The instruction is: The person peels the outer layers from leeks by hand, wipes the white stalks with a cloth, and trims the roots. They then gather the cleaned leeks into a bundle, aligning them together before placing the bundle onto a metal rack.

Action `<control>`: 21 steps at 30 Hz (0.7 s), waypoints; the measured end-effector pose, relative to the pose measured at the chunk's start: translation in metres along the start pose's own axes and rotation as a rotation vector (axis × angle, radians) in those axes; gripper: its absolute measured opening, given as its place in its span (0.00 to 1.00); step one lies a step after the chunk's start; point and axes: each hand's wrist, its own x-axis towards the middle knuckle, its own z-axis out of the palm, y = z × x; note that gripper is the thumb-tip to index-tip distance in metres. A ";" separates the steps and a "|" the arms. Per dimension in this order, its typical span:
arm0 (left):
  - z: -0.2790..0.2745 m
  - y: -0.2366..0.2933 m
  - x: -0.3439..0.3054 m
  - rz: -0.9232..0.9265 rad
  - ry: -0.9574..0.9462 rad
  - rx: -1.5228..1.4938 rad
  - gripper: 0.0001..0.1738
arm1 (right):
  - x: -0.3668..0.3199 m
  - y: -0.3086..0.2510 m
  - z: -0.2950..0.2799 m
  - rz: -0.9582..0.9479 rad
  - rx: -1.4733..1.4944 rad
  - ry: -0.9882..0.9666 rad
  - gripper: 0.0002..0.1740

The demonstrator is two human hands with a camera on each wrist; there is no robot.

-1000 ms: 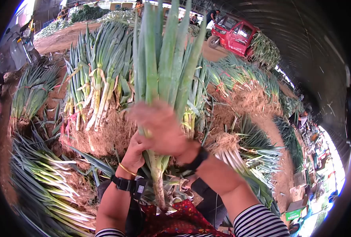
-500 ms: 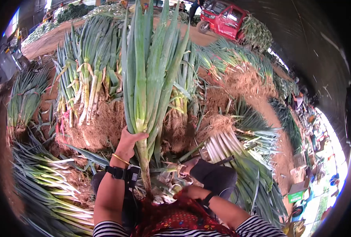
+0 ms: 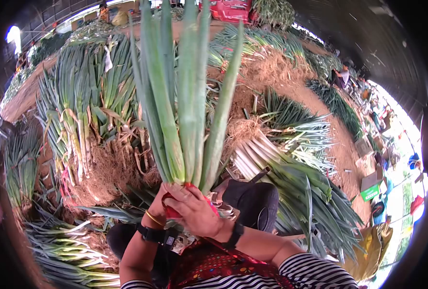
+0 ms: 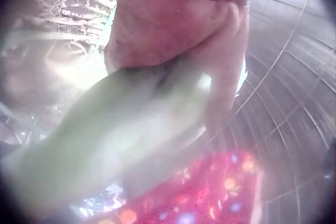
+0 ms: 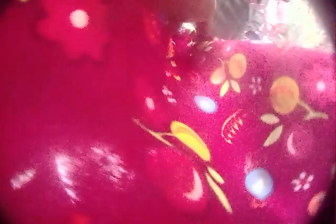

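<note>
In the head view, a bunch of large green onions [image 3: 190, 106] stands upright before the chest, leaves upward. The left hand [image 3: 159, 204] grips its lower part. Bent across the front of the bunch, the right hand [image 3: 194, 212] holds red material [image 3: 171, 208] against the stalks; whether it is a strip or cloth I cannot tell. In the left wrist view, the left hand [image 4: 178, 19] wraps round a pale stalk [image 4: 121, 129] above a red flowered apron [image 4: 194, 198]. The apron [image 5: 236, 124] fills most of the right wrist view, where the right fingers cannot be made out.
Upright onion bundles with shaggy roots [image 3: 103, 168] stand at the left, and loose onions [image 3: 69, 250] lie below them. More onions [image 3: 305, 197] lie right of the knee [image 3: 252, 202]. Farther off are a red vehicle [image 3: 231, 9], a person [image 3: 341, 76] and a green box [image 3: 370, 192].
The right hand has come up from the lap to the bunch, where red material now shows. The left hand still holds the bunch. The head view has shifted, moving the surroundings left and up.
</note>
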 end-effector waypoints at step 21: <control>0.021 -0.013 -0.003 -0.123 -0.213 0.459 0.45 | -0.040 0.021 -0.031 -0.041 -0.381 0.308 0.18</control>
